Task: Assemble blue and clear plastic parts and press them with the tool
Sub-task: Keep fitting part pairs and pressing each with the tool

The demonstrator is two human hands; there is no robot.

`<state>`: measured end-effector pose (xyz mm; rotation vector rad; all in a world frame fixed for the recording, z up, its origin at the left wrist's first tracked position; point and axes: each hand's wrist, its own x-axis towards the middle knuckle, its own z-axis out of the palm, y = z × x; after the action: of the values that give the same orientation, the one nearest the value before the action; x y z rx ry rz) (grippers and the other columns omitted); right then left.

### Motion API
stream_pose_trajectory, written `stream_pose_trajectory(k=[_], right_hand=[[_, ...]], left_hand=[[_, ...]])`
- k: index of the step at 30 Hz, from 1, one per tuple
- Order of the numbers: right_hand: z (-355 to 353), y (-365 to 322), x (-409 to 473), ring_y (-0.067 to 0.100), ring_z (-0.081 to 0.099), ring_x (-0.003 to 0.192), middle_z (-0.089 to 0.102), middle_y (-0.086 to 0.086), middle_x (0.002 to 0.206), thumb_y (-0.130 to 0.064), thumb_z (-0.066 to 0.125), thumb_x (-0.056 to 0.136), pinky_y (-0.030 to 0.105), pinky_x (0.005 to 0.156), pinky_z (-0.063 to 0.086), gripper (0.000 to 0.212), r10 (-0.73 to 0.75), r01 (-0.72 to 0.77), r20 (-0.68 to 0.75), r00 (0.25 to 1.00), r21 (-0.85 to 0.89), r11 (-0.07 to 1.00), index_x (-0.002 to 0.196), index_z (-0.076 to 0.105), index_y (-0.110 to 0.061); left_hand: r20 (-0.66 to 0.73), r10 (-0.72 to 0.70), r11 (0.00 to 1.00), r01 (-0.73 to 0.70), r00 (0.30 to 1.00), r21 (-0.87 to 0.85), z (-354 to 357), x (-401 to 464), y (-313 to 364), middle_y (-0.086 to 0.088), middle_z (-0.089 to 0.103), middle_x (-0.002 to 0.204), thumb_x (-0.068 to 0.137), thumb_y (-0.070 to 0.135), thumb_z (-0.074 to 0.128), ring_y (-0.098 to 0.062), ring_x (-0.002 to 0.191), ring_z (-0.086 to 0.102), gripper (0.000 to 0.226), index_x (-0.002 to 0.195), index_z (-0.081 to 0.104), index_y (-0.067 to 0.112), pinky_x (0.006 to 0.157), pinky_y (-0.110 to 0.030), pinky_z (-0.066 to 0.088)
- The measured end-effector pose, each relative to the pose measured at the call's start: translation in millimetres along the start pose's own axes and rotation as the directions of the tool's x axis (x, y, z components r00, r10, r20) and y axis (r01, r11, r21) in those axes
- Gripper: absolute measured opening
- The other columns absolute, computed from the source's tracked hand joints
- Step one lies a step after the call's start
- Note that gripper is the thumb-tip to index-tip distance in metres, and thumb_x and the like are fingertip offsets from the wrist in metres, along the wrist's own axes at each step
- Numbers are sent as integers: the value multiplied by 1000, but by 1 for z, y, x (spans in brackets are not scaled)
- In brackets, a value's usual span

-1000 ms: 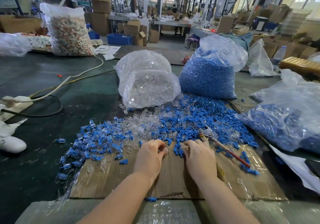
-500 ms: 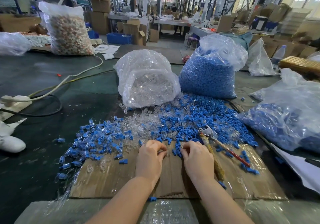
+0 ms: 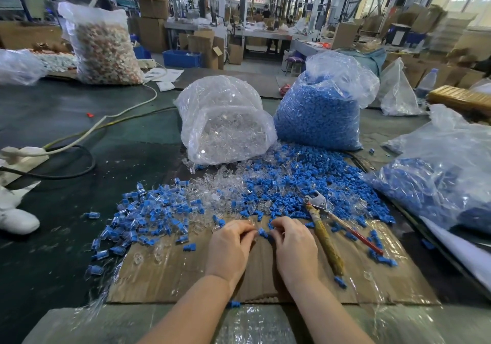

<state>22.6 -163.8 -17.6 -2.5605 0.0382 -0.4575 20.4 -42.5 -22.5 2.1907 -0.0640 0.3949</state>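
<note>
Head view, left hand: the left hand point(image 3: 229, 248) rests on the cardboard sheet point(image 3: 186, 272), fingers curled inward toward the other hand; whatever the fingertips pinch is too small to make out, so the grip cannot be told.
Head view, right hand: the right hand point(image 3: 295, 248) lies just beside it, fingers curled the same way; a small blue part point(image 3: 262, 232) shows between the two sets of fingertips, though which hand holds it cannot be told.
Pressing tool: the pliers-like tool point(image 3: 322, 230) lies on the cardboard just right of the right hand, metal head toward the pile, untouched.
Loose parts: a pile of blue and clear parts point(image 3: 265, 189) spreads along the far edge of the cardboard.
Joined pieces: a heap of blue-and-clear pieces point(image 3: 140, 216) lies to the left of the hands.
Bags: a bag of clear parts point(image 3: 225, 126) and a bag of blue parts point(image 3: 321, 107) stand behind the pile; another bag with blue pieces point(image 3: 438, 173) sits at the right.
Table: dark surface point(image 3: 53, 237), with a white cable point(image 3: 106, 120) at the left.
</note>
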Motion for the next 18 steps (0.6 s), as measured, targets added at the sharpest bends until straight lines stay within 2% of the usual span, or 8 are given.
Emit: stream_pose_trajectory(k=[4, 6, 10, 14, 18], right_hand=[[3, 1, -3, 10, 52, 91, 60, -11, 94, -29, 53, 93, 28, 84, 42, 9, -10, 9, 19, 1000, 14, 1000, 94, 59, -23], [3, 1, -5, 12, 53, 88, 60, -10, 90, -29, 55, 92, 31, 82, 41, 9, -17, 17, 5, 1000, 29, 999, 89, 60, -21], [1, 0, -8, 12, 50, 81, 56, -12, 82, -28, 58, 91, 30, 77, 39, 11, -64, 65, -13, 998, 58, 996, 81, 56, -22], [1, -1, -10, 11, 47, 80, 53, -11, 83, -24, 56, 92, 26, 73, 32, 10, -117, 118, -19, 993, 74, 990, 82, 54, -22], [1, -2, -11, 13, 49, 80, 54, -10, 82, -24, 56, 92, 30, 74, 36, 11, -145, 146, -22, 989, 84, 986, 82, 57, -19]], left_hand=[[-4, -42, 998, 41, 999, -52, -2, 1, -1, 18, 59, 88, 83, 14, 67, 12, 78, 51, 16, 98, 69, 18, 72, 4, 38], [7, -66, 994, 67, 998, -89, -2, 1, -1, 17, 59, 86, 82, 9, 67, 11, 79, 54, 20, 100, 68, 19, 76, -2, 44], [15, -82, 987, 83, 997, -136, -3, 3, -2, 14, 60, 86, 81, 4, 67, 7, 80, 56, 26, 104, 67, 18, 72, 0, 42], [24, -140, 977, 142, 990, -157, -5, 4, -4, 13, 64, 88, 84, 11, 65, 3, 83, 58, 18, 97, 67, 23, 79, -10, 47], [45, -169, 963, 175, 985, -206, -7, 4, -4, 14, 64, 79, 87, 10, 61, 0, 78, 61, 25, 80, 59, 34, 72, -12, 48]])
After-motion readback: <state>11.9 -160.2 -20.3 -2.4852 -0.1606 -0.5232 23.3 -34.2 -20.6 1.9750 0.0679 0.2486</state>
